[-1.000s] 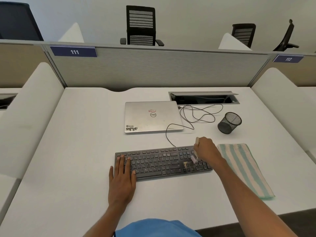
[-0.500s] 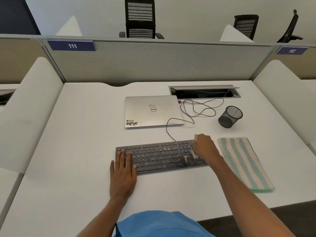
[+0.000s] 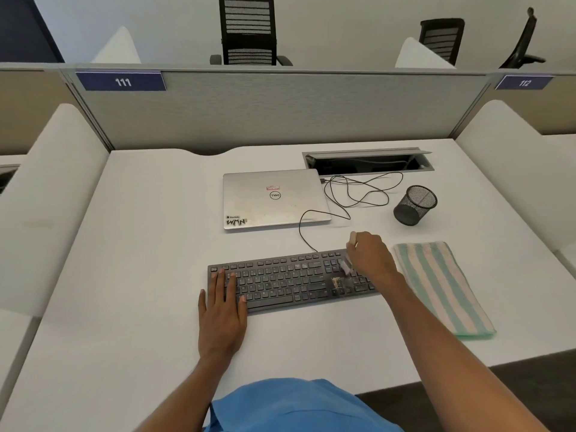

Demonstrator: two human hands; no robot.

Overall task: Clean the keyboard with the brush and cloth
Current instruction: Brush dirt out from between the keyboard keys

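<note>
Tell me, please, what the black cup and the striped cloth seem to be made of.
The black cup looks like wire mesh, probably painted metal: its wall shows a fine grid. The striped cloth looks like soft matte towelling, its surface fuzzy.

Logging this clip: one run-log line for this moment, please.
left hand flat on keyboard | right hand grips brush near debris | cloth lies beside keyboard

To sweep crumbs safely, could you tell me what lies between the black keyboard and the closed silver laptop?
In the head view, a thin black cable crosses bare white desk there.
</note>
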